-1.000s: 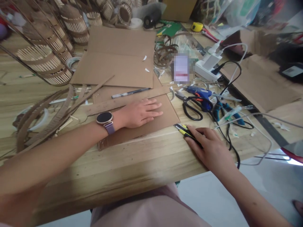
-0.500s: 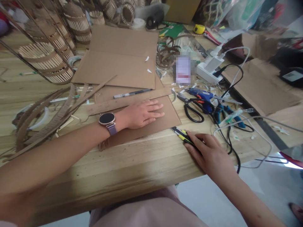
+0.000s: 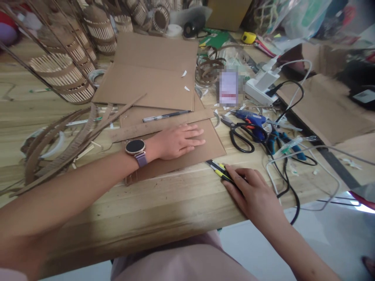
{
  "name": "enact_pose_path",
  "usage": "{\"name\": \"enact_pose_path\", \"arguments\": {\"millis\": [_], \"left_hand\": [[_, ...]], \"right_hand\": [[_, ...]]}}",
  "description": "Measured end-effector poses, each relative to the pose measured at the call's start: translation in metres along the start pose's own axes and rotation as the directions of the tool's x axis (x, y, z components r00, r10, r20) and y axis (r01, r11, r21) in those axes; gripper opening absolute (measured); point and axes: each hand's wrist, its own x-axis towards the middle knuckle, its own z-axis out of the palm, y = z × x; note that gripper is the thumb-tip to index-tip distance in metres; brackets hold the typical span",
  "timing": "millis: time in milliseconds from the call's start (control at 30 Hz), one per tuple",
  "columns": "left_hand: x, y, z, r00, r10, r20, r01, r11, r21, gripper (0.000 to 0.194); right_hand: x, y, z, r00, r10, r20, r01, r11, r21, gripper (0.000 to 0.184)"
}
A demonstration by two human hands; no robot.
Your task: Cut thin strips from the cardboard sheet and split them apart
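My left hand lies flat, fingers spread, on a piece of brown cardboard near the table's front edge. Just above it, a long cardboard strip crosses the same piece. A pen rests beyond the strip, below a larger cardboard sheet. In my right hand is a black and yellow utility knife, its blade pointing up and left. The blade tip is by the near edge of the cardboard piece; whether it touches is too small to tell.
Scissors, a blue glue gun and pliers lie right of the cardboard among cables. A white power strip stands behind them. Curled cardboard strips and slatted lantern-like frames occupy the left side.
My right hand has moved the utility knife left and slightly toward me, from the cardboard's right corner along its near edge. My left hand stays flat on the cardboard. The view has shifted slightly.
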Motion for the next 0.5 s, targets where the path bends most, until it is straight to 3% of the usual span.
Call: {"name": "enact_pose_path", "arguments": {"millis": [500], "left_hand": [[-0.0004,-0.0005,0.0032,1.0,-0.002,-0.025,0.002,1.0,0.0,0.04]], "right_hand": [[0.0046,-0.008,0.0009,1.0,-0.009,-0.01,0.009,1.0,0.001,0.041]]}}
